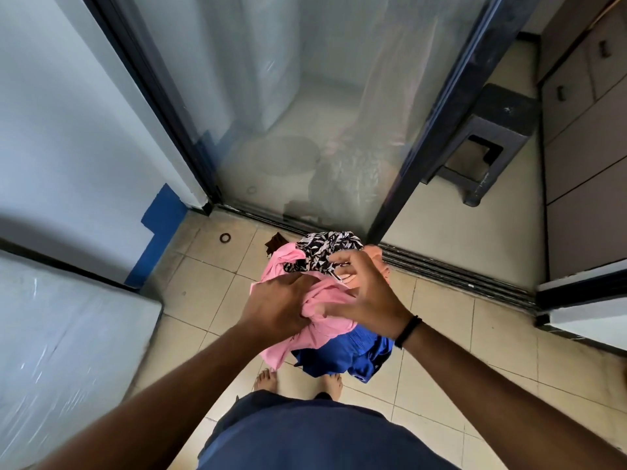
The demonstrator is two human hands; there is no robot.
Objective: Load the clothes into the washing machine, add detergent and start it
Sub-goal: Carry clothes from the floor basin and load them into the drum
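Note:
I hold a bundle of clothes in front of me above the tiled floor. A pink garment [325, 300] is bunched in the middle, a black-and-white patterned piece [322, 247] lies on top, an orange piece [376, 252] shows at the right and a blue garment [346, 354] hangs below. My left hand [276, 305] grips the pink cloth from the left. My right hand [368, 293], a black band on its wrist, holds the bundle from the right with curled fingers. No washing machine is plainly visible.
A frosted glass sliding door [305, 113] with a dark frame stands straight ahead, its floor track [458, 271] crossing the tiles. A dark plastic stool [492, 130] and brown cabinets [583, 147] are at the right. A white appliance [68, 334] is at the left. My bare feet [298, 381] are below.

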